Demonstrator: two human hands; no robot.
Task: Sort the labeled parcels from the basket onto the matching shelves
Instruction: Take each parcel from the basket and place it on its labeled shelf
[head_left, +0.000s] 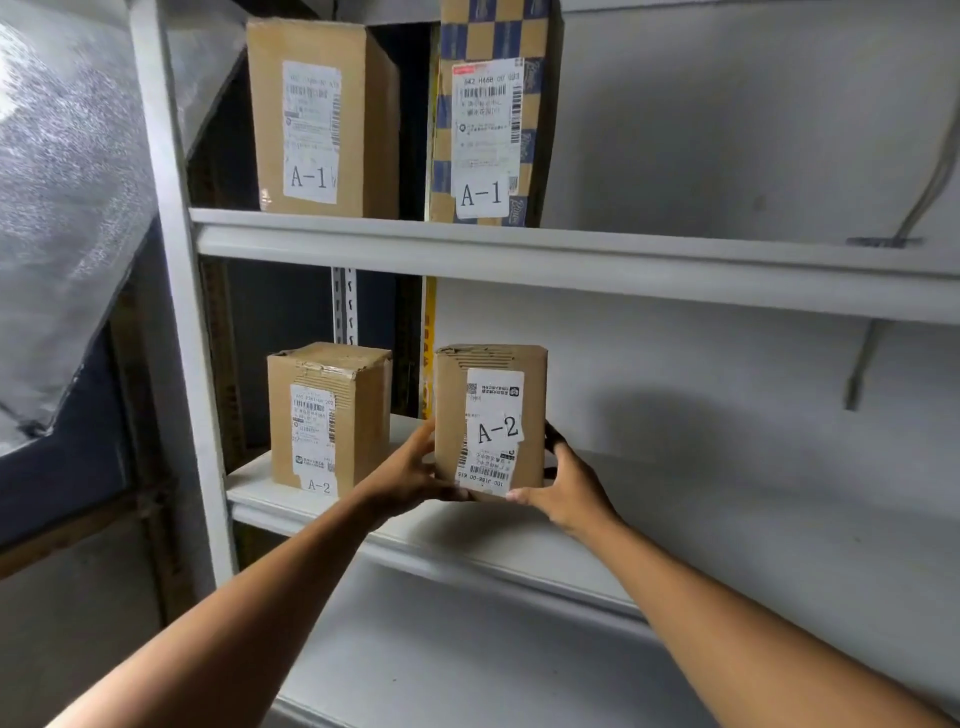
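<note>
On the middle shelf (675, 499) of a pale metal rack, seen from the head camera, a brown cardboard parcel marked A-2 (491, 421) stands upright near the shelf's front edge, held from both sides. The left hand (410, 475) grips its lower left side, fingers curled round the bottom corner and thumb against the side face. The right hand (563, 480) clasps its lower right side, fingers wrapped behind the far edge and thumb under the front bottom corner. Whether the parcel's base rests on the shelf or hangs just above it cannot be told. Its shipping label sits upside down, with the A-2 slip pasted over it the right way up.

Just left of the held parcel, apart from it, a second A-2 parcel (327, 415) stands on the same shelf by the rack's upright post (179, 312). On the upper shelf (623, 260) above it stand two taller boxes, both labelled A-1: a plain brown box (317, 119) over the second A-2 parcel and a blue-and-tan checked box (493, 114) over the held one, with a dark gap between them.
</note>
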